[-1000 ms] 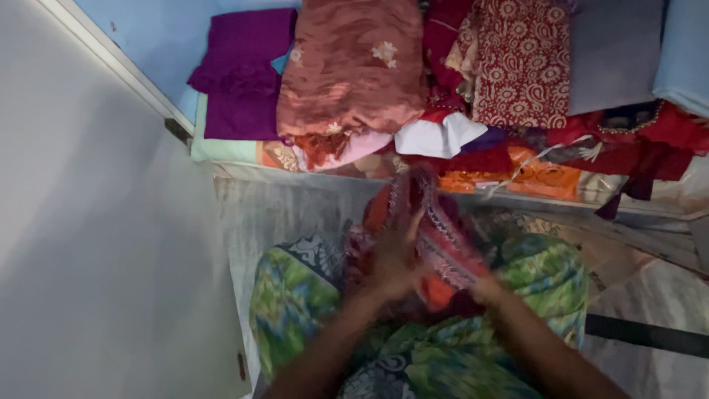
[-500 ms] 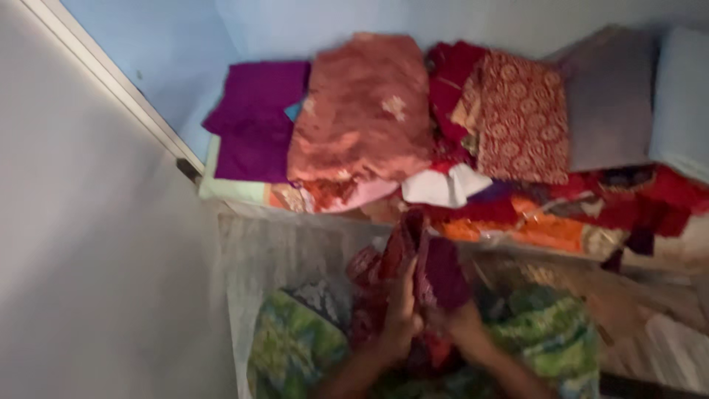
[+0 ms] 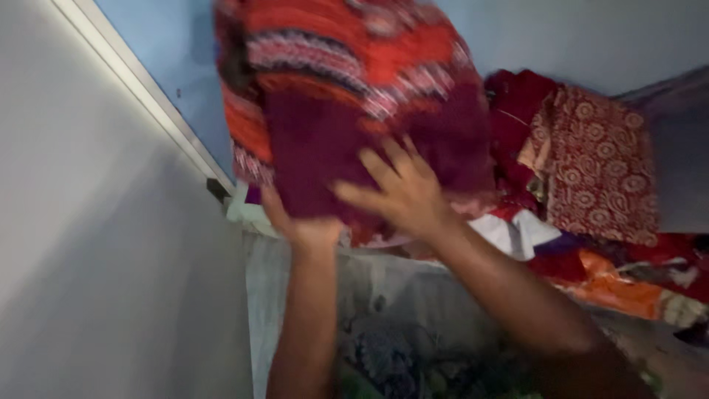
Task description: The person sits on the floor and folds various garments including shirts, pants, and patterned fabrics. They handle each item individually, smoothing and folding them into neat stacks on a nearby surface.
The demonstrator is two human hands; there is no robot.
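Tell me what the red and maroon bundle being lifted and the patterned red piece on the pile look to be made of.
Folded bundle: soft woven cloth, matte, likely cotton; it sags around the left hand and right hand. Patterned piece: thin printed fabric, draping in folds; exact fibre unclear.

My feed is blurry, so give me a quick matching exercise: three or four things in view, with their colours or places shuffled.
Things:
1. folded cloth
2. left hand
3. right hand
4. patterned cloth

Places:
A. spread flat on the folded cloth's front
B. under the folded cloth's lower edge
C. raised high, red-orange and maroon
D. on the pile at right, red with pale circles

Pairs: 1-C, 2-B, 3-A, 4-D
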